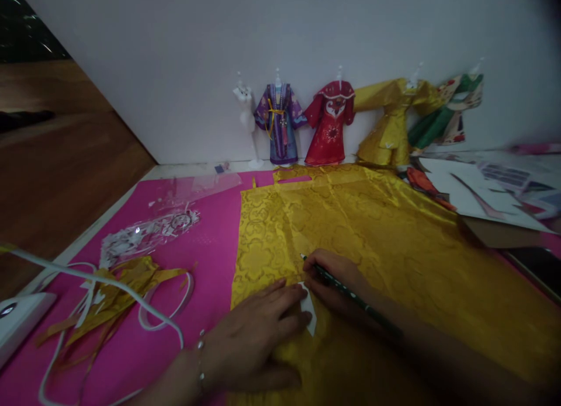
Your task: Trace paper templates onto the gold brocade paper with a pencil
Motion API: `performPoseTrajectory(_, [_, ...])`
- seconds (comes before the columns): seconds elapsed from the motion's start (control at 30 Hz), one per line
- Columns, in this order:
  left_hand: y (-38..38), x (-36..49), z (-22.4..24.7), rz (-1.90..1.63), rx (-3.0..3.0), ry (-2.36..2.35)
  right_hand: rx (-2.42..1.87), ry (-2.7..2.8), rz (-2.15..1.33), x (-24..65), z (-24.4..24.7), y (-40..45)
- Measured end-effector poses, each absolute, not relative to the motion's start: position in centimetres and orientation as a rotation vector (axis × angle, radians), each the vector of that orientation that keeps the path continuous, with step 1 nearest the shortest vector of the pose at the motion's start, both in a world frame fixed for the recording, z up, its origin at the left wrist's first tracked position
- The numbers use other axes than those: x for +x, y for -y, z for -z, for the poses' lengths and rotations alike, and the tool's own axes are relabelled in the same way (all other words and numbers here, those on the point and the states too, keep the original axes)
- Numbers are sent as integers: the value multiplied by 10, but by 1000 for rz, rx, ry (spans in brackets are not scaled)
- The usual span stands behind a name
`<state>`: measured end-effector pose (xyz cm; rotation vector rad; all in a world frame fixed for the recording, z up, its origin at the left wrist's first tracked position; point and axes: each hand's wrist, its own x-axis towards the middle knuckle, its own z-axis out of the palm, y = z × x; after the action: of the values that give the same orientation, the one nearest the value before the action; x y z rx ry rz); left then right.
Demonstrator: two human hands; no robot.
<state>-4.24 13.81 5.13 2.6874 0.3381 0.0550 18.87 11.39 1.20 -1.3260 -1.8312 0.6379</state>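
Yellow patterned fabric [350, 219] is spread over a pink mat [210, 266]. A small white paper piece [308, 312] with a pointed lower end lies on the fabric. My left hand [258, 336] rests flat beside it, fingers apart, fingertips touching the paper's left side. Just right of the paper, my right hand [335, 277] is closed round a dark green pencil [350, 297], whose pale tip points up and left, close to the fabric.
Miniature dresses [331, 125] on stands and a bare white form [245, 114] line the wall. Left lie yellow scraps [127, 283], a white cable [109, 281] and a clear bag [149, 233]. Right are papers [477, 193] and a dark phone [537, 269].
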Motion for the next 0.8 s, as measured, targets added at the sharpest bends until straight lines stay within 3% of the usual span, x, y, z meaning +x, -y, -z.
performPoseTrajectory(0.37, [-137,-40,-54,-74,2695,-345,-1275,1572,-683,193,-39,-105])
performPoseTrajectory(0.8, [-135,-39,-56,-77,2686,-358,-1451,1508,-647,187,-28,-111])
